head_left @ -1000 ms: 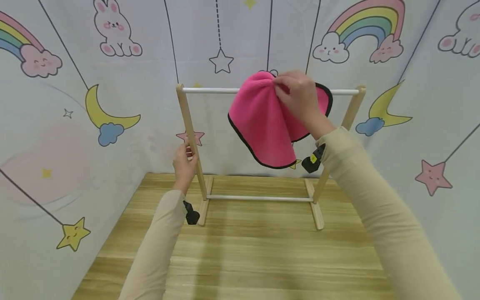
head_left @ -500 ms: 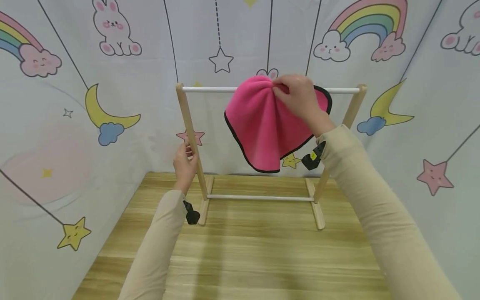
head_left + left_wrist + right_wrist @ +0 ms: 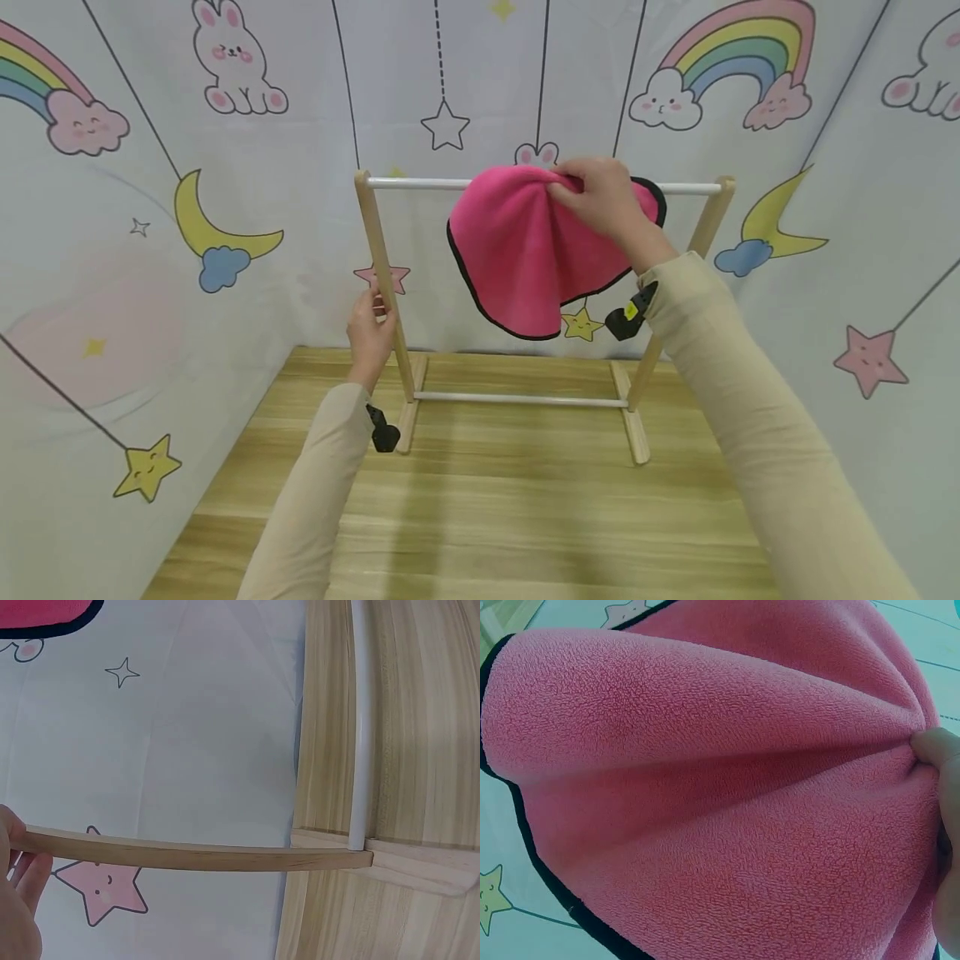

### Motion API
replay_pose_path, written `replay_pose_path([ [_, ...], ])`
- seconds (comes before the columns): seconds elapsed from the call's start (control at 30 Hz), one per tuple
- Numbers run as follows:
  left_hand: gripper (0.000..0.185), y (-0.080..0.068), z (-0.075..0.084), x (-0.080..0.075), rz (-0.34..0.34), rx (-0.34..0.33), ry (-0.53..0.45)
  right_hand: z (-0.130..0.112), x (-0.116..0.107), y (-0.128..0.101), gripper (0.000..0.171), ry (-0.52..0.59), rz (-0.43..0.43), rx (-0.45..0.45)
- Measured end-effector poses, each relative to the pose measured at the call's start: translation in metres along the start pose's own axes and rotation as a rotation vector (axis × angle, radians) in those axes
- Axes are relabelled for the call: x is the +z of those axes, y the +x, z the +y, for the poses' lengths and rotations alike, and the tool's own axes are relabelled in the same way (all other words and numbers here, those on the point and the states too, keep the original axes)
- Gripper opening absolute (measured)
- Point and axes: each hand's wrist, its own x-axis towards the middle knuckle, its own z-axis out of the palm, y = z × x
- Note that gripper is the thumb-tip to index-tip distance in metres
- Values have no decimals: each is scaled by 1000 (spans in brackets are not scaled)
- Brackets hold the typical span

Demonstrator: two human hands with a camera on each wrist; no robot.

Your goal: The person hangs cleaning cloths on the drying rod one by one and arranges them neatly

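Wooden rack steadied on the left, pink cloth lowered onto the rail on the right.

Your left hand [image 3: 369, 327] still grips the pale wooden upright post [image 3: 384, 283] of the drying rack, while your right hand [image 3: 600, 200] pinches the bunched pink fleece cloth with black trim [image 3: 517, 250]; over the last second the cloth has sunk to the white top rail [image 3: 412, 182] and now drapes there. Nothing blocks the rail; the white lower crossbar [image 3: 517, 401] and wooden tabletop [image 3: 495, 517] lie below.

Cloth [image 3: 517, 250]: pink fleece, nubby matt pile, black stitched edge. Rack [image 3: 382, 275]: bare matt wood uprights, smooth white rails. Table [image 3: 495, 508]: wood-grain, slight sheen.
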Motion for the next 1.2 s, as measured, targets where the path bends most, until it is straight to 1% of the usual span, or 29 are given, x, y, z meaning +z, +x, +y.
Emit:
replay_pose_path([
  [0.1, 32, -1, -2, 1, 12, 8, 0, 1, 0, -1, 25, 18, 7, 4],
  [0.17, 31, -3, -1, 2, 43, 20, 1, 1, 0, -2, 25, 24, 9, 3],
  [0.2, 31, -4, -1, 3, 71, 36, 10, 1, 0, -2, 26, 27, 10, 1],
  [0.23, 29, -6, 0, 5, 104, 56, 15, 1, 0, -3, 26, 33, 11, 2],
  [0.3, 27, -8, 6, 8, 175, 119, 27, 2, 0, -3, 26, 30, 13, 4],
  [0.33, 25, -9, 11, 9, 211, 155, 28, 2, 0, -3, 27, 26, 12, 9],
  [0.4, 21, -8, 24, 14, 256, 223, 24, 2, 0, -3, 27, 26, 18, 14],
  [0.43, 21, -7, 33, 16, 254, 245, 2, 3, 0, -3, 27, 25, 20, 18],
  [0.47, 21, -6, 41, 19, 236, 257, -29, 3, 0, -3, 27, 24, 22, 17],
  [0.5, 22, -5, 51, 21, 206, 255, -66, 3, -1, -3, 27, 25, 24, 17],
  [0.57, 26, -4, 70, 26, 107, 225, -163, 3, -1, -3, 27, 29, 25, 16],
  [0.67, 32, -5, 95, 33, -48, 145, -335, 2, 0, -3, 27, 32, 21, 14],
  [0.73, 34, -5, 108, 37, -114, 104, -420, 1, 1, -3, 28, 31, 19, 15],
  [0.77, 34, -5, 112, 39, -128, 90, -454, 1, 1, -3, 27, 30, 20, 14],
  [0.83, 32, -4, 119, 41, -123, 73, -482, 1, 1, -2, 27, 26, 26, 8],
  [0.9, 29, -2, 122, 41, -95, 87, -476, 1, 2, -2, 27, 26, 37, -5],
  [1.0, 22, 2, 128, 36, -42, 134, -457, 2, 3, -3, 26, 24, 72, -50],
  [1.1, 17, 7, 135, 26, -14, 192, -445, 2, 5, -6, 25, 11, 124, -104],
  [1.2, 17, 14, 145, 15, 11, 255, -422, 3, 8, -6, 23, -18, 193, -156],
])
